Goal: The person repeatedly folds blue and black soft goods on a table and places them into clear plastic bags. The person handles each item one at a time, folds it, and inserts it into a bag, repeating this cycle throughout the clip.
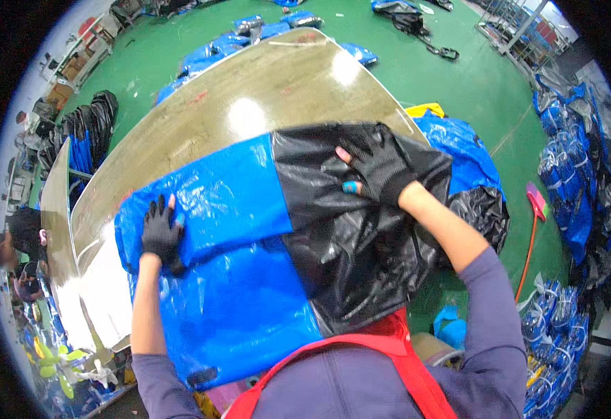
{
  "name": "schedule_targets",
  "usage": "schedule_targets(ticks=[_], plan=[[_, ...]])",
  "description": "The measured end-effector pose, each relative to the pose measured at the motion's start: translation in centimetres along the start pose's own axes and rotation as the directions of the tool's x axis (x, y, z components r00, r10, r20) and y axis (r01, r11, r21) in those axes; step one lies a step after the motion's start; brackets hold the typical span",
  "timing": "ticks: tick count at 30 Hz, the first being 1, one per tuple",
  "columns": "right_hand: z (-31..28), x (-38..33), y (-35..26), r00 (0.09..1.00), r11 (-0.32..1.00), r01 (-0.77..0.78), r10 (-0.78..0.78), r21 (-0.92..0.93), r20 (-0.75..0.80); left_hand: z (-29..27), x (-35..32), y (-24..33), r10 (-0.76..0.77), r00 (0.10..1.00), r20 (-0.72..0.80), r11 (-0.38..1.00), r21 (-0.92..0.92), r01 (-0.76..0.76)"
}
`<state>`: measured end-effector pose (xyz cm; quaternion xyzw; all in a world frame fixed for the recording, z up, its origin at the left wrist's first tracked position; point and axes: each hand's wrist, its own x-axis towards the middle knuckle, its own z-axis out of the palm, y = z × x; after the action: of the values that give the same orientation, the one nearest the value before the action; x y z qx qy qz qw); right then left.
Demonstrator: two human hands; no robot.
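Observation:
A large blue and black plastic sheet (pixel 242 293) lies over the near part of the table, folded across its middle. Its left part is shiny blue and its right part is wrinkled black. My left hand (pixel 160 230), in a black glove with some bare fingertips, rests flat on the blue part near its left edge. My right hand (pixel 375 167), gloved the same way, presses on the black part near its far edge with fingers spread. Blue wrapping shows on a fingertip of each hand. Nothing is gripped in either hand.
The glossy brown table (pixel 180 133) reaches away beyond the sheet. More blue and black sheeting (pixel 466 153) hangs at its right edge. Blue packets (pixel 214 52) lie on the floor past the far edge. A pink broom (pixel 537 202) and bundled blue sheets (pixel 563 174) are at right.

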<state>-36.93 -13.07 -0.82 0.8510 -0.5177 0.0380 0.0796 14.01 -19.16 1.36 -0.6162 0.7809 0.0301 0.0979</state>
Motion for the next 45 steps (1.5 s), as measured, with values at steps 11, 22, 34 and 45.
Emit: schedule_targets(ticks=[11, 22, 34, 45], plan=[[-11.1, -13.7, -9.5, 0.922, 0.845, 0.368, -0.278, 0.389, -0.268, 1.0, 4.1, 24.2, 0.773, 0.549, -0.319, 0.601, 0.091, -0.794], [-15.3, -7.6, -4.9, 0.959, 0.9, 0.273, -0.226, 0.339, -0.172, -3.0, 1.8, 31.8, 0.865, 0.364, -0.344, 0.397, 0.026, -0.918], [-0.9, 1.3, 4.5, 0.875, 0.816, -0.311, 0.045, 0.488, 0.482, -0.3, -7.0, 2.3, 0.798, 0.6, 0.052, 0.602, -0.029, -0.798], [-1.3, 2.0, 4.4, 0.851, 0.806, -0.374, 0.102, 0.459, 0.515, 4.3, -28.5, -13.5, -0.257, 0.955, 0.15, 0.45, -0.856, 0.256]])
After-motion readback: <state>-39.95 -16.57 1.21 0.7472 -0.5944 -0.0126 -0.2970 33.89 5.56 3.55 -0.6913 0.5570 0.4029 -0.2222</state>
